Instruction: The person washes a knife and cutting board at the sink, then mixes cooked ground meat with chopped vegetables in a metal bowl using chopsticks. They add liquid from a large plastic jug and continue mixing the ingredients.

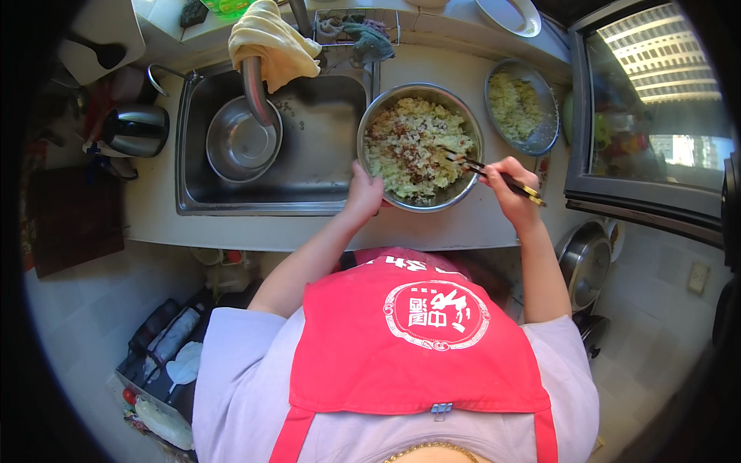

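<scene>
A round stainless steel bowl (450, 205) stands on the counter just right of the sink. Chopped pale green vegetable, likely cabbage, fills much of it, and reddish-brown bits lie across the middle of this mixture (414, 144). My left hand (365, 191) grips the bowl at its near left rim, the thumb on the outer wall. In my right hand (512, 188) is a pair of dark chopsticks (476, 166) with gold-coloured ends. Their tips reach into the right side of the mixture.
A metal basin (217, 153) sits in the sink (324, 156) under the faucet (255, 87), which has a yellow cloth (272, 40) draped over it. Beyond the bowl, at right, stands a colander-like bowl (550, 136) of chopped vegetable. An open window (654, 191) juts over the counter's right end. An electric kettle (139, 130) stands left.
</scene>
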Tool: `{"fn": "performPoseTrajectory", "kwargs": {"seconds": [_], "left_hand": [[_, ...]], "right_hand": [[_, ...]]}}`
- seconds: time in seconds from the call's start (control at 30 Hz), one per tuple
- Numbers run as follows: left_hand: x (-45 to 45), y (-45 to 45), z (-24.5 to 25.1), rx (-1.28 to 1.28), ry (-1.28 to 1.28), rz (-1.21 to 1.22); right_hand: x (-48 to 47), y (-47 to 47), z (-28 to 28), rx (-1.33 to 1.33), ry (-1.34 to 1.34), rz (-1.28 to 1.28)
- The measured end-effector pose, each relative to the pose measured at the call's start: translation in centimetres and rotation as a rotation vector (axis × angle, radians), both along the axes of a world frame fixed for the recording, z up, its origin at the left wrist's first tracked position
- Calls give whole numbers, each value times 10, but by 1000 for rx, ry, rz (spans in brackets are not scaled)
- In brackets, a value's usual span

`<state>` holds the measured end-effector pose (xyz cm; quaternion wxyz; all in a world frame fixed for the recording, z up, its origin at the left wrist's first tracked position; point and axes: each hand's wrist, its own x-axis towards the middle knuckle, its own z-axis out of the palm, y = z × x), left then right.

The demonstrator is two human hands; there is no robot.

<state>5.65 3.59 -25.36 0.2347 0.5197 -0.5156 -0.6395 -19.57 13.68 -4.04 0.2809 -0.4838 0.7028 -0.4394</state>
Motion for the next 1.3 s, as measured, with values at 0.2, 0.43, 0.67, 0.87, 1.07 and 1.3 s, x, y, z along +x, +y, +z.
{"fn": "performPoseTrajectory", "kwargs": {"seconds": [0.2,0.43,0.67,0.87,1.07,1.3], "left_hand": [[-2,-7,50,73,-114,-97],[2,-8,28,-28,-115,-96],[-1,-8,64,55,-166,-83],[-1,-6,32,-31,-116,-94],[2,-6,25,-33,-182,-66],[1,-1,31,-97,-189,-80]], "right_hand": [[13,-4,-91,26,-198,-506],[70,-24,-73,-83,53,-259],[18,11,-46,-81,144,-318],[-3,-61,-112,-47,-522,-289],[38,-6,-40,22,154,129],[58,-2,-57,-118,200,279]]}}
